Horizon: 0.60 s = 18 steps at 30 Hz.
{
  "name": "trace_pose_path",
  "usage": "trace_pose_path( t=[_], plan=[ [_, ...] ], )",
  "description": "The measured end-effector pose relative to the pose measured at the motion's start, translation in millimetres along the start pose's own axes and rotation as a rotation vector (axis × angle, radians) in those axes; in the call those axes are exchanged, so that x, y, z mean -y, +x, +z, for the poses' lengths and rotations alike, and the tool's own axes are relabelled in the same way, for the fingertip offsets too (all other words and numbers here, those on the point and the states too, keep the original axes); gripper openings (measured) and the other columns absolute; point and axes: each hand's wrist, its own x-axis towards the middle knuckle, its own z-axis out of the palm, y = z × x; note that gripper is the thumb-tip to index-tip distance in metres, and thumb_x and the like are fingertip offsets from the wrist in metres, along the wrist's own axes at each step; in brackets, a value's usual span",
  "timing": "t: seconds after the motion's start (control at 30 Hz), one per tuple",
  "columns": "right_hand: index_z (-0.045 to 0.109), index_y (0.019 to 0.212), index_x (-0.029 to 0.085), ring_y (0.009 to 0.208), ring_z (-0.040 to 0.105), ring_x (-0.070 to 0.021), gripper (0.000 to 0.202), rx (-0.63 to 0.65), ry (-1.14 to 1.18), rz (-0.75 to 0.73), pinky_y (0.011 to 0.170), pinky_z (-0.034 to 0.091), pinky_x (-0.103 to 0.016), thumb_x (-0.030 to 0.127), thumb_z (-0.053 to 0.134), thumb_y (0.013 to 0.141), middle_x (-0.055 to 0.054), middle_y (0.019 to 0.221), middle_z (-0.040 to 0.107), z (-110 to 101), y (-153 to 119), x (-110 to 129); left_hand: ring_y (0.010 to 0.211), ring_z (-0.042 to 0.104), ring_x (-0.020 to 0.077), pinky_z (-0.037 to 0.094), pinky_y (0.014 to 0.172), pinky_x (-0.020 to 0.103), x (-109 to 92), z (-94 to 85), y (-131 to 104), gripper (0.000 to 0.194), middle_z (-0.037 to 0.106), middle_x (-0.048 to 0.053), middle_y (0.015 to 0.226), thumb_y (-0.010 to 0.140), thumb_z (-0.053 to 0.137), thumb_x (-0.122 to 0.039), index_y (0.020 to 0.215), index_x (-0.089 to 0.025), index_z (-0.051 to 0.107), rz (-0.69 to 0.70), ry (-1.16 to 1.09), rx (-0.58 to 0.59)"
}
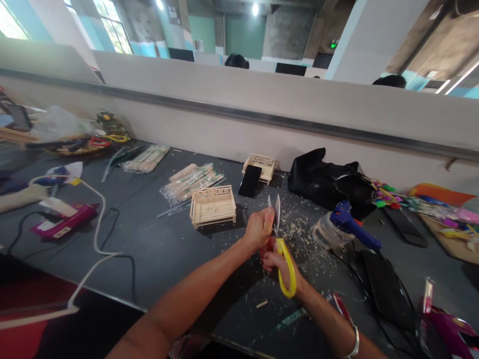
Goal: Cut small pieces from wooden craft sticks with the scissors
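Yellow-handled scissors (286, 269) stand with their blades apart, tips pointing away from me. My right hand (280, 264) is wrapped round their handles, one of which is yellow and the other red. Close by the blades, my left hand (258, 229) is closed in a pinch; what it holds is too small to make out. Pale wood chips (299, 224) lie scattered right of the blades. Left of my hands sits a small wooden bench model (213, 205). Behind it, a black phone (250, 181) leans against a second small wooden model (264, 164).
Bagged wooden sticks (196, 182) lie at the back left. A black bag (325, 179), a blue glue gun (352, 224) on a clear container and a black device with cables (387, 286) are on the right. A magenta power strip (67, 222) with a white cord lies left.
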Motion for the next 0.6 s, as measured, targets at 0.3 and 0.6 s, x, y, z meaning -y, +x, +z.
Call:
trace_pose_path(
  t=[0.3,0.6],
  plan=[
    [0.041,0.063,0.022,0.041,0.026,-0.0039,0.027,0.143,0.145,0.026,0.039,0.02,-0.019,0.016,0.059,0.044,0.011,0.052,0.037,-9,12,-9,0.062,0.055,0.013,0.043,0.06,0.024,3,-10.0,1,0.045,0.06,0.002,0.065,0.066,0.065,-0.058,0.076,-0.015,0.061,-0.367,-1.042,0.198],
    [0.045,0.07,0.022,0.048,0.026,-0.005,0.029,0.276,0.102,0.038,0.046,0.025,-0.02,0.018,0.064,0.048,0.01,0.058,0.033,-17,7,0,0.056,0.055,0.008,0.043,0.056,0.02,2,-17.6,2,0.035,0.063,0.001,0.067,0.056,0.082,-0.035,0.078,-0.012,0.066,-0.45,-1.217,0.253]
  ],
)
